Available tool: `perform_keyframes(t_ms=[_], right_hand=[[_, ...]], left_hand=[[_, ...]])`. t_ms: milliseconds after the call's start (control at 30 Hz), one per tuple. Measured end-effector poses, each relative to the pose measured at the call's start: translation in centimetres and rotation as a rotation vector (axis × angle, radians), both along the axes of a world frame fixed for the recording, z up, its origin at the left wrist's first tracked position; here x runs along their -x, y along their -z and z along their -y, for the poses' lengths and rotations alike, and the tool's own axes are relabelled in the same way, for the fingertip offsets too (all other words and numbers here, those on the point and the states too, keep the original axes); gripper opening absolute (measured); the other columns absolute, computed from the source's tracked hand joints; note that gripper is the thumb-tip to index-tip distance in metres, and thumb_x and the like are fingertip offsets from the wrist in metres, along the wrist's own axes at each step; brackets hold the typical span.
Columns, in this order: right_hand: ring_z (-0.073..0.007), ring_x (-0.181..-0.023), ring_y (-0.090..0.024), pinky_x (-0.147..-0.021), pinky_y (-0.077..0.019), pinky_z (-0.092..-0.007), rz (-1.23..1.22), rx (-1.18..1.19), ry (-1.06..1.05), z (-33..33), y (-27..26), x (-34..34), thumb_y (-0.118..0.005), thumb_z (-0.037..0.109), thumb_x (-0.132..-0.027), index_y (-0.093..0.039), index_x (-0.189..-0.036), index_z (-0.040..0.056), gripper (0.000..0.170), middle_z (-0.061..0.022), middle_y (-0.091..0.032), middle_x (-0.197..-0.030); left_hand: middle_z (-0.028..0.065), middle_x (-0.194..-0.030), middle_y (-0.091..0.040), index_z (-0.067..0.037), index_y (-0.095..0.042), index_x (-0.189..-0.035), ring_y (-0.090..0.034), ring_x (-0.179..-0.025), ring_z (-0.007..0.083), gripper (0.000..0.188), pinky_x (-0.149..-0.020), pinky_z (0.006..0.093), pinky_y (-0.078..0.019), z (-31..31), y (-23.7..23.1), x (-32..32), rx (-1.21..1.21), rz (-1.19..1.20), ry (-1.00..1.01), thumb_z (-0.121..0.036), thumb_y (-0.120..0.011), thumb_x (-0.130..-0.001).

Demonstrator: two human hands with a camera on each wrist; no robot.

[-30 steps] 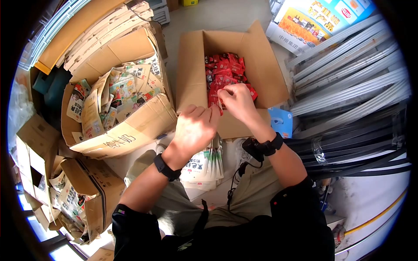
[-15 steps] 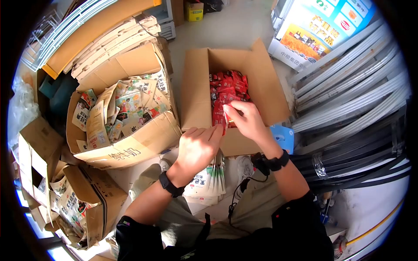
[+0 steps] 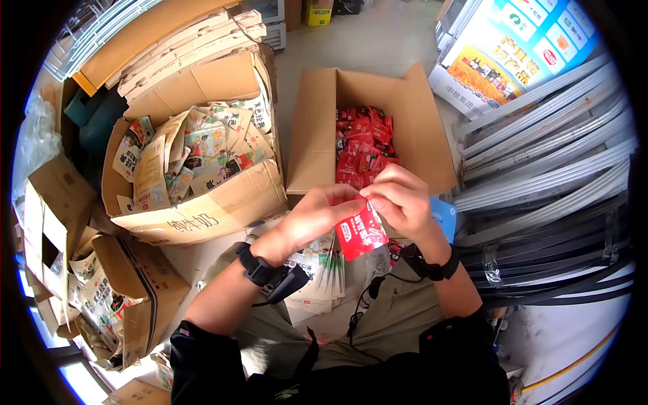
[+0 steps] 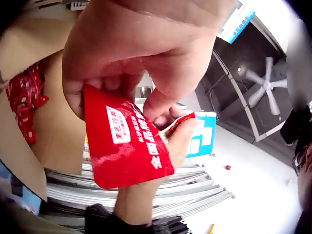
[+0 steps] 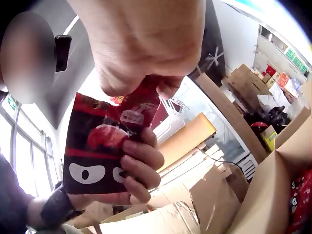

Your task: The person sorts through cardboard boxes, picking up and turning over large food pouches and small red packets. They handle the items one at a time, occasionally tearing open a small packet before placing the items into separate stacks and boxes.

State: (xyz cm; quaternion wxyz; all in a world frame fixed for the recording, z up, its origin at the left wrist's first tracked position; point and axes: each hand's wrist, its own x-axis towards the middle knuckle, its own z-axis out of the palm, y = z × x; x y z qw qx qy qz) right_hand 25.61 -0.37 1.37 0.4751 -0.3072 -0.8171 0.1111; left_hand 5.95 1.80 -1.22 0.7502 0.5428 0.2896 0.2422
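Note:
Both hands pinch one flat red packet point(image 3: 362, 233) above the lap in the head view. The left hand point(image 3: 316, 214) grips its upper left edge, fingers curled. At its upper right corner, the right hand point(image 3: 403, 202) pinches with thumb and fingers. In the left wrist view the packet's red printed face point(image 4: 126, 141) hangs below the left hand point(image 4: 141, 44). The right wrist view shows its other side, black and red point(image 5: 95, 151) with white eye shapes, under the right hand point(image 5: 146, 44). Just beyond the hands, an open carton point(image 3: 312, 135) holds many red packets point(image 3: 361, 138).
A large carton point(image 3: 202, 212) of paper pouches stands at the left, with a smaller one point(image 3: 158, 297) nearer the body. A stack of pouches point(image 3: 314, 283) lies on the floor between the legs. White strips point(image 3: 547, 155) and black strips point(image 3: 553, 256) lie at the right.
The left hand has turned and moved right, closer to the right hand. The packet between the hands now shows its broad red face in the head view, where earlier only a thin edge showed.

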Motion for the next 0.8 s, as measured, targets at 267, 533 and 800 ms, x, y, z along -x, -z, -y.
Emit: perform_keyframes(t_ms=[267,533,800], right_hand=[[-0.0145,-0.08,-0.058,-0.068,-0.0466,-0.0264,-0.11,0.371,0.11,0.0,-0.7,-0.7,-0.061,0.006,-0.087,-0.064,-0.101,-0.0021,0.017,-0.0089,-0.06,-0.095],[-0.0195,-0.066,-0.058,-0.062,-0.0462,-0.0305,0.037,0.631,0.04,0.0,0.7,-0.6,-0.063,0.004,-0.085,-0.059,-0.085,-0.0034,0.009,-0.0125,-0.061,-0.075],[-0.0068,-0.068,-0.049,-0.06,-0.0418,-0.0237,0.006,0.703,0.006,0.0,1.3,-0.4,-0.06,0.005,-0.09,-0.059,-0.086,-0.0032,0.009,-0.0034,-0.055,-0.077]], left_hand=[[0.0127,-0.078,-0.065,0.001,-0.066,-0.088,-0.062,-0.068,0.0191,0.009,-0.065,0.0316,-0.0488,-0.2,-0.1,0.5,-0.569,-0.213,-0.231,-0.007,-0.066,-0.083],[0.0173,-0.076,-0.061,0.003,-0.062,-0.083,-0.059,-0.066,0.0325,0.007,-0.062,0.0378,-0.047,-0.1,0.9,0.1,-0.906,-0.222,-0.241,-0.003,-0.064,-0.085],[0.0172,-0.074,-0.058,0.002,-0.061,-0.081,-0.057,-0.069,0.0366,0.006,-0.061,0.0414,-0.0458,0.0,1.0,-0.2,-0.99,-0.246,-0.237,-0.003,-0.061,-0.085]])
